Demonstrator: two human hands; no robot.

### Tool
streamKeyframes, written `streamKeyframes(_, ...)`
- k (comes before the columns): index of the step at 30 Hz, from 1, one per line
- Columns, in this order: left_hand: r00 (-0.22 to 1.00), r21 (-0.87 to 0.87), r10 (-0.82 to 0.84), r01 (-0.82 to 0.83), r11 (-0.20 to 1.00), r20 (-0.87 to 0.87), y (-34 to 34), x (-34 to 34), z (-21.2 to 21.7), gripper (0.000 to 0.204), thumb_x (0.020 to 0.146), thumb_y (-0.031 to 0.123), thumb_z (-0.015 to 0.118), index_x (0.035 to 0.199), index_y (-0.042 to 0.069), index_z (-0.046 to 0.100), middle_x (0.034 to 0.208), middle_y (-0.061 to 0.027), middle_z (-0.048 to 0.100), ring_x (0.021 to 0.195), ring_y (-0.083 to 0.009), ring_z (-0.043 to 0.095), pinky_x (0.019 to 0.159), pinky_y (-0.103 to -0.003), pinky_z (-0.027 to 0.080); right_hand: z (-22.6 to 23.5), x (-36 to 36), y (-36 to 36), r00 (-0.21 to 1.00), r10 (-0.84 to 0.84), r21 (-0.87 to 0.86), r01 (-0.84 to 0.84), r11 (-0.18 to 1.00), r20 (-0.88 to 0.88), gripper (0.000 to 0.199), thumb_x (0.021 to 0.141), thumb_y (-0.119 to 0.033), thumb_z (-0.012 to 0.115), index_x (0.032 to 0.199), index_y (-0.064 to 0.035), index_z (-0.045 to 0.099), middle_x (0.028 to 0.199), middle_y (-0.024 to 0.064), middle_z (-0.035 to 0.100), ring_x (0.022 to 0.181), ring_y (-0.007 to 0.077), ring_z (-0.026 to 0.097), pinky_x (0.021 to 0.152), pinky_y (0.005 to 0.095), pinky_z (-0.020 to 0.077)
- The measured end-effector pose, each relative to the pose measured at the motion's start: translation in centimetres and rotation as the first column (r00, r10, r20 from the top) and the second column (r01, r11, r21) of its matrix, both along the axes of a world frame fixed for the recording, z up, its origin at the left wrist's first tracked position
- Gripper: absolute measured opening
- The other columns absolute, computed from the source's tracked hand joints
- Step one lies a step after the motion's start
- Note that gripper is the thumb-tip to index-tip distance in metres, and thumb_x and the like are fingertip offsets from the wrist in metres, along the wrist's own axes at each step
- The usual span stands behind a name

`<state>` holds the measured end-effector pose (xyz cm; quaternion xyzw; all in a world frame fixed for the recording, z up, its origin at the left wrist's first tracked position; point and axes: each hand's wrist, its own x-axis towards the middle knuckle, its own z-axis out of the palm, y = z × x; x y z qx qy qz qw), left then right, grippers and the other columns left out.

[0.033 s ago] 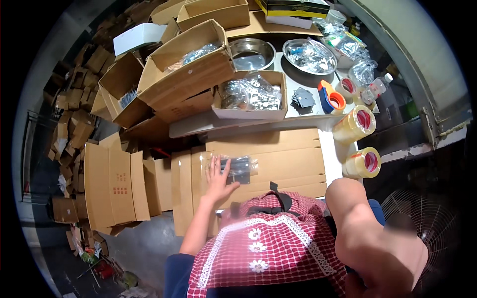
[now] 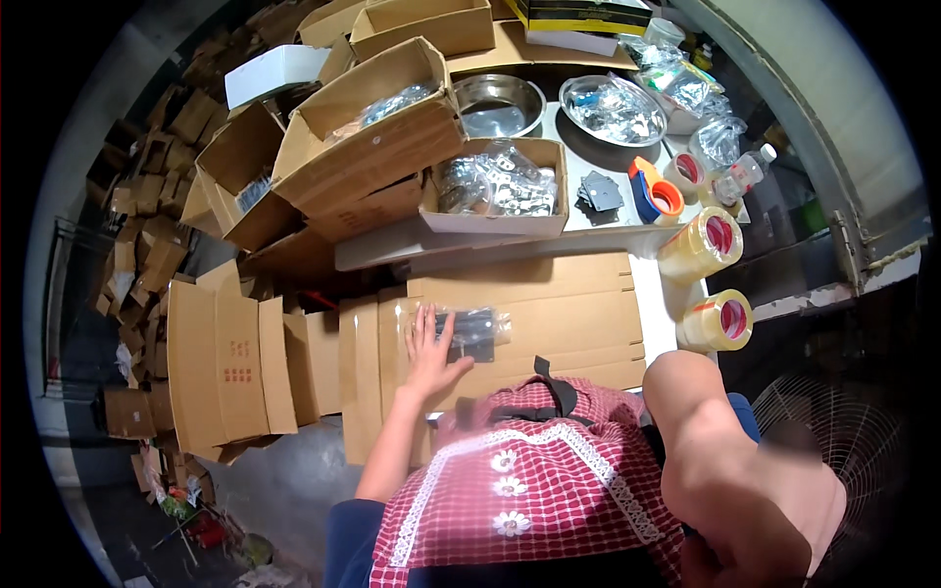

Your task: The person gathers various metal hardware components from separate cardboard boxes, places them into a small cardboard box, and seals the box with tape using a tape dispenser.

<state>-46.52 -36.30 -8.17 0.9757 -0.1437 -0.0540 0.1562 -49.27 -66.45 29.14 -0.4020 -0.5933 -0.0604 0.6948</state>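
Note:
My left hand point(image 2: 431, 358) lies flat with its fingers stretched out, on the left part of a clear plastic bag point(image 2: 502, 326). Dark grey flat plates point(image 2: 477, 345) show in or under the bag, partly covered by the hand. Under them is a flattened brown cardboard box point(image 2: 569, 304). My right arm point(image 2: 701, 412) is bent and very close at the lower right. The fingers of my right hand cannot be made out.
Rolls of clear tape point(image 2: 720, 318) and an orange-and-blue tape dispenser point(image 2: 655, 194) stand along the right. Behind are a box of bagged metal parts point(image 2: 490, 223), dark plates point(image 2: 599, 192) and metal bowls point(image 2: 613, 110). Open cartons point(image 2: 221, 363) crowd the left; a fan point(image 2: 833, 412) stands lower right.

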Motion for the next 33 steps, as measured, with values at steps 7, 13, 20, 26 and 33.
streamKeyframes(7,0.986,-0.12,0.087,-0.07,0.99,0.139,-0.1,-0.5,1.0,0.089,0.08,0.041,0.076,0.153,0.009,0.036,0.165,-0.0207,0.018,0.154,-0.0415,0.006,0.119,-0.063,0.008,-0.2,-0.2,-1.0,0.998,0.054,0.061,-0.052,0.997,-0.027,0.019,0.085,-0.007,0.067,0.103,-0.0014,0.065,0.103,0.0107,0.063,0.094,0.0255,0.062,0.099,0.0465,0.0462)
streamKeyframes(13,0.976,-0.153,0.094,-0.064,0.986,0.196,-1.0,-0.8,2.1,0.079,0.084,0.039,0.074,0.15,0.008,0.042,0.163,-0.0192,0.024,0.154,-0.0417,0.01,0.12,-0.06,0.008,-0.3,-0.2,-1.5,0.995,0.091,0.08,-0.089,0.993,-0.033,0.021,0.086,-0.006,0.066,0.106,-0.0013,0.063,0.106,0.0108,0.062,0.096,0.025,0.061,0.099,0.0451,0.0463)
streamKeyframes(20,0.968,-0.194,0.1,-0.056,0.979,0.229,-1.4,-1.1,2.4,0.069,0.083,0.032,0.074,0.142,0.006,0.051,0.161,-0.0203,0.029,0.153,-0.0425,0.012,0.12,-0.06,0.009,0.1,-0.1,-1.8,0.992,0.117,0.089,-0.112,0.99,-0.052,0.023,0.086,-0.006,0.066,0.109,-0.0012,0.061,0.11,0.011,0.06,0.099,0.0245,0.06,0.099,0.0434,0.0464)
streamKeyframes(26,0.976,-0.212,0.095,-0.052,0.976,0.197,-1.7,-1.3,2.5,0.062,0.083,0.031,0.074,0.137,0.006,0.056,0.16,-0.0207,0.029,0.153,-0.0431,0.013,0.12,-0.059,0.009,0.0,-0.3,-2.1,0.991,0.115,0.095,-0.109,0.99,-0.067,0.025,0.087,-0.005,0.065,0.111,-0.0011,0.06,0.113,0.0111,0.059,0.101,0.0241,0.06,0.099,0.0419,0.0465)
streamKeyframes(33,0.968,-0.192,0.072,-0.025,0.981,0.24,-2.1,-1.1,2.6,0.056,0.088,0.035,0.071,0.136,0.011,0.058,0.16,-0.0179,0.032,0.153,-0.042,0.014,0.118,-0.059,0.013,0.3,-0.7,-2.4,0.991,0.103,0.093,-0.095,0.991,-0.083,0.028,0.088,-0.004,0.064,0.114,-0.001,0.058,0.116,0.0113,0.058,0.103,0.0235,0.059,0.098,0.0403,0.0466)
